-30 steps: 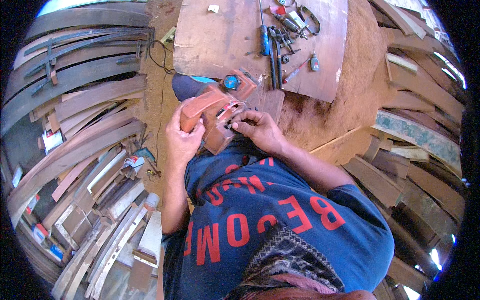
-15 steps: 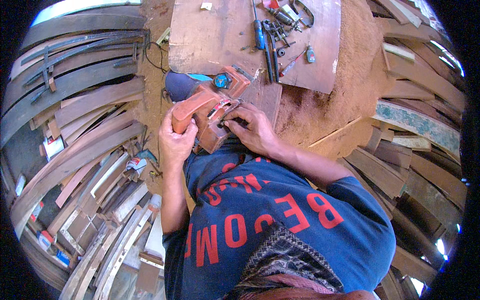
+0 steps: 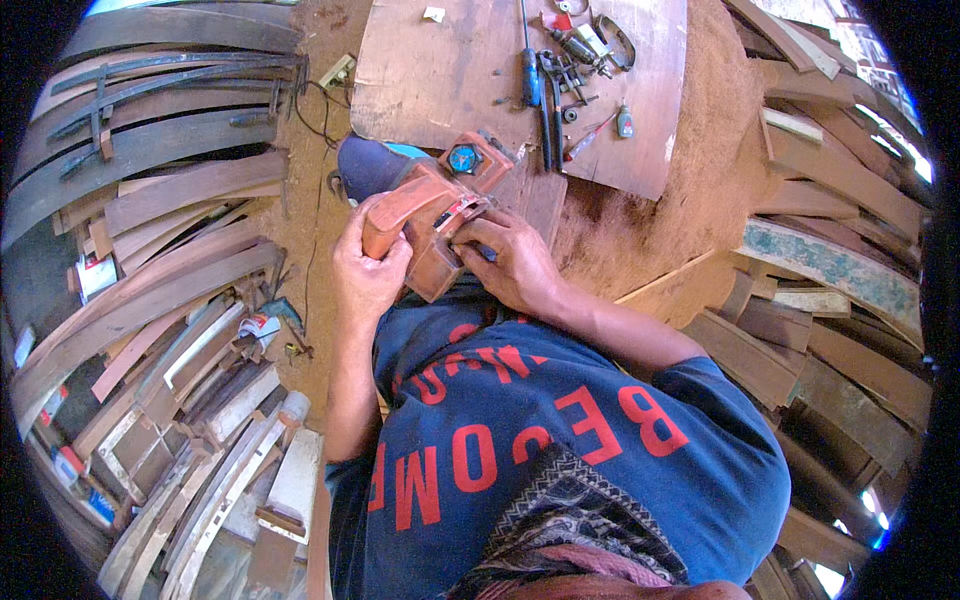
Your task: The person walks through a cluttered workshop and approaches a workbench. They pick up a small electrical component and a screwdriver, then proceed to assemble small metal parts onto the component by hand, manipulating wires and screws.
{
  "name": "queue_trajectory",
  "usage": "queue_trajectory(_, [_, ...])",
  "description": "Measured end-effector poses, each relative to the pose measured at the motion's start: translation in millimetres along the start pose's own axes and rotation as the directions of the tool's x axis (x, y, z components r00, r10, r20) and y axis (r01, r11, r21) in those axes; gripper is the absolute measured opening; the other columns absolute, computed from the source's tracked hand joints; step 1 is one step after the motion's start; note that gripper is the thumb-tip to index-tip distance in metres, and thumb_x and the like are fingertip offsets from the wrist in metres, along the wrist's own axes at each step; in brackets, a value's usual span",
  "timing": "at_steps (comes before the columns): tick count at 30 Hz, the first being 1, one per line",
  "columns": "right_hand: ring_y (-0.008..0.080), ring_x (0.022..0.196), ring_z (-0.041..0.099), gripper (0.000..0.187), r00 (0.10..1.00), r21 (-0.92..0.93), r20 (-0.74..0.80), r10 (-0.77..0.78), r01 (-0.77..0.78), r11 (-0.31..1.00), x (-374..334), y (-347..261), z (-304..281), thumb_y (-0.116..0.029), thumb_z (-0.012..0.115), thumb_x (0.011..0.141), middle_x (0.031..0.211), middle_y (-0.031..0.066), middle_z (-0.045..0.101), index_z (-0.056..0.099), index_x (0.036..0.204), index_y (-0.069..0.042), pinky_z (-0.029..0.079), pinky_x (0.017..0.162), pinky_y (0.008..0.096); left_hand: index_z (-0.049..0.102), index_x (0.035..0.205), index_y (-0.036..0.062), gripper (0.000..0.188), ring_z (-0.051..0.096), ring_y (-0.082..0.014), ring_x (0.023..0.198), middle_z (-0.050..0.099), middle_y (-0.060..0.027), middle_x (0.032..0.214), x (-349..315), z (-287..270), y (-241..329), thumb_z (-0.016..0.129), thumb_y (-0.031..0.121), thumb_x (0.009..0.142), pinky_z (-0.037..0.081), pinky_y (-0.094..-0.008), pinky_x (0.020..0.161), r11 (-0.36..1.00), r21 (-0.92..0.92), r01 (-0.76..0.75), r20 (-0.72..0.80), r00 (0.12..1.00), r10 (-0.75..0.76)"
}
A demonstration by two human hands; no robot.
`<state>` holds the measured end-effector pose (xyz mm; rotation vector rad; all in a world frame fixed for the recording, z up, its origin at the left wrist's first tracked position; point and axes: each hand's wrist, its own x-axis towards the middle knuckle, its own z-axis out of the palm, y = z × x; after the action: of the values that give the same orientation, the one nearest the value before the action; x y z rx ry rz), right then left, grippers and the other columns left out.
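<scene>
I hold an orange power tool (image 3: pixel 440 215), dusty and with a blue round knob on top, in front of my chest. My left hand (image 3: pixel 368 268) wraps around its curved handle. My right hand (image 3: pixel 508 262) grips the tool's right side, fingertips pressed on its body near a small metal part. The tool hangs over the near edge of a low wooden board (image 3: pixel 440 70). What my right fingertips touch is too small to make out.
Screwdrivers, pliers and small bits (image 3: pixel 565 70) lie on the board's far right. Sawdust covers the ground (image 3: pixel 640 210). Stacks of curved wooden planks (image 3: pixel 160 250) stand at left, more planks (image 3: pixel 820 280) at right. A cable (image 3: pixel 312 200) runs along the ground.
The tool and both hands have stayed together in nearly the same place; my right fingers shifted slightly on the tool's side.
</scene>
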<state>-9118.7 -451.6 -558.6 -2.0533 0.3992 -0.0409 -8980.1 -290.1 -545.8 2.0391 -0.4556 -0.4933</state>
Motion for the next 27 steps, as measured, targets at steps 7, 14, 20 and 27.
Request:
queue_trajectory(7, [0.0364,0.094,0.069,0.013,0.997,0.109,0.050,0.050,-0.056,0.992,-0.2,-1.1,-3.3,-0.007,0.069,0.087,0.101,0.0174,0.070,0.072,0.099,-0.004,0.055,0.083,0.0428,0.065,0.119,0.0032,0.042,0.072,-0.0213,0.099,0.073,-0.0138,0.106,-0.6,0.1,3.2,0.066,0.000,0.078,0.056,-0.0350,0.087,0.998,0.046,-0.036,-0.021,0.999,0.037])
queue_trajectory(14, [0.0358,0.095,0.069,0.013,0.998,0.139,0.041,0.038,-0.044,0.989,0.6,6.6,-3.6,-0.005,0.069,0.086,0.101,0.0174,0.070,0.072,0.099,-0.004,0.055,0.084,0.0422,0.065,0.120,0.0033,0.043,0.070,-0.0195,0.099,0.072,-0.0125,0.106,0.2,0.9,4.2,0.066,-0.002,0.078,0.055,-0.0338,0.087,0.998,0.053,-0.046,-0.017,0.999,0.046])
queue_trajectory(20, [0.0348,0.094,0.069,0.013,0.999,0.137,0.033,-0.033,0.028,0.990,2.2,11.0,-4.5,-0.005,0.069,0.087,0.099,0.0165,0.071,0.072,0.099,-0.003,0.055,0.083,0.0421,0.065,0.121,0.0027,0.043,0.070,-0.0189,0.100,0.072,-0.0123,0.106,0.6,0.8,5.5,0.067,-0.002,0.078,0.055,-0.0335,0.087,0.998,0.060,0.006,0.003,1.000,-0.006])
queue_trajectory(27, [0.0279,0.087,0.071,0.010,0.993,0.262,0.032,0.116,-0.120,0.958,-2.1,15.9,5.3,-0.007,0.070,0.088,0.096,0.0147,0.073,0.074,0.097,-0.003,0.056,0.076,0.0380,0.064,0.123,0.0020,0.045,0.071,-0.0198,0.101,0.073,-0.0134,0.110,-1.1,-1.4,-1.7,0.069,0.002,0.079,0.055,-0.0335,0.087,0.992,0.113,0.062,0.004,0.998,-0.063])
